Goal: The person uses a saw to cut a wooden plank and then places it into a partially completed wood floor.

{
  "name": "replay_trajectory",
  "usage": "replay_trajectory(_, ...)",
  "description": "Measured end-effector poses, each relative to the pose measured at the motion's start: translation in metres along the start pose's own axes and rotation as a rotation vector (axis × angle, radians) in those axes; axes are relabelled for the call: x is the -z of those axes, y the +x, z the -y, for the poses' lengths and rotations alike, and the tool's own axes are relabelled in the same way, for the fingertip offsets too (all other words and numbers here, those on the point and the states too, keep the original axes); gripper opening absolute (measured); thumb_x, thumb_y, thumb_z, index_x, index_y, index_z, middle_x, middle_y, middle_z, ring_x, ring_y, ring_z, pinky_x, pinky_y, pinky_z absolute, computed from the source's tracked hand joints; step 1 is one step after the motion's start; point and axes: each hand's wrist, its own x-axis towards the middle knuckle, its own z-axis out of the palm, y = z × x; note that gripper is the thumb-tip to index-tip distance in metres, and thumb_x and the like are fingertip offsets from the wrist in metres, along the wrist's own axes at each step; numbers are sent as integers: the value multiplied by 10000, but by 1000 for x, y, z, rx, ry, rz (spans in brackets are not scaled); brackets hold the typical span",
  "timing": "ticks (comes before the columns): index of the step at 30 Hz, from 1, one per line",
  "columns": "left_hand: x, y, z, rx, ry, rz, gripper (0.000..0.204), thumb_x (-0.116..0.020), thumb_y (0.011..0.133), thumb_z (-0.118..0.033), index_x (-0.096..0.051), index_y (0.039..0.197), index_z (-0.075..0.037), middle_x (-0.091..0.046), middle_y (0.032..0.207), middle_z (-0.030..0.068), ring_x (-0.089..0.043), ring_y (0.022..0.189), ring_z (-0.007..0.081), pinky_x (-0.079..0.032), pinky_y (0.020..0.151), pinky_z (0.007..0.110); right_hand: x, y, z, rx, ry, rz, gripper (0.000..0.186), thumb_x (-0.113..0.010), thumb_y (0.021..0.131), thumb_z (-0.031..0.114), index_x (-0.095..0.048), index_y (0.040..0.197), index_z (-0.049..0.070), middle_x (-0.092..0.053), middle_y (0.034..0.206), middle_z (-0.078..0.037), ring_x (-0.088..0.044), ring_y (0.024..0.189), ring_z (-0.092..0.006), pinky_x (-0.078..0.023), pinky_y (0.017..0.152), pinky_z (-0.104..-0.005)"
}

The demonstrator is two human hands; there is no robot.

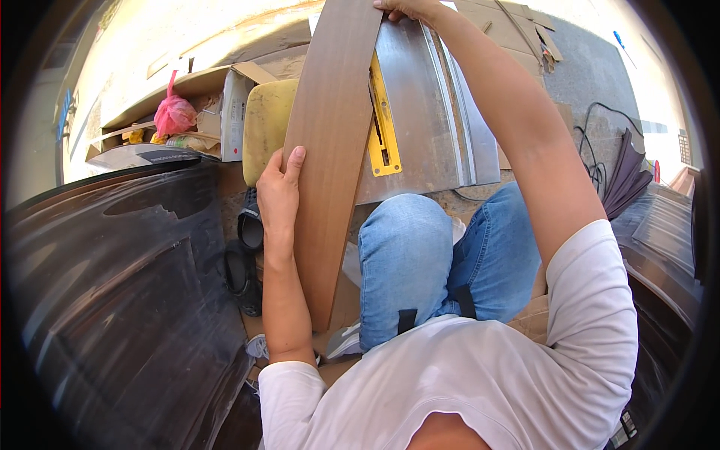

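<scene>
A long brown wooden plank [334, 112] slants from beside my left knee up past the far edge of the view. My left hand [280, 187] grips its left edge, thumb on top and fingers tucked beneath. Far out, my right hand [405, 7] holds the plank's right edge; part of that hand is cut off by the frame. Beneath and right of the plank lies a metal saw table [420, 112] with a yellow slotted insert [385, 142]. The plank covers part of the table's left side, and whether a blade stands in the slot I cannot tell.
Left of the plank is a yellowish stool seat [266, 124]. Beyond it, an open cardboard box [234, 112] holds a pink plastic bag [175, 115]. Dark glossy panels [127, 300] rise at left. Black shoes [241, 277], a folded umbrella [624, 176] and a black cable [589, 146] lie around.
</scene>
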Motion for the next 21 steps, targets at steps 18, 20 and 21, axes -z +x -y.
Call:
replay_trajectory(18, 5, 8, 8, -9, 42, -22, 552, -624, 1000, -520, -697, 1212, -16, -762, 998, 175, -713, 907, 269, -529, 855, 358, -1, -16, 13, 8, -11, -29, 554, -743, 859, 236, -577, 1313, -34, -722, 815, -91, -655, 668, -162, -512, 587, -320)
replay_trajectory(20, 3, 5, 10, -18, 21, -26, 549, -626, 999, -519, -699, 1214, -20, -763, 1003, 175, -716, 915, 271, -530, 857, 358, -6, -13, 10, 17, -52, -70, 708, -747, 855, 238, -476, 1443, -50, -720, 816, -98, -656, 669, -163, -515, 585, -318)
replay_trajectory(21, -1, 5, 10, -32, -5, -21, 546, -628, 998, -518, -701, 1216, -23, -764, 1009, 175, -720, 924, 272, -530, 859, 359, -2, -5, -1, 11, -54, -75, 708, -747, 855, 238, -476, 1443, -50, -720, 816, -98, -656, 669, -163, -515, 585, -318)
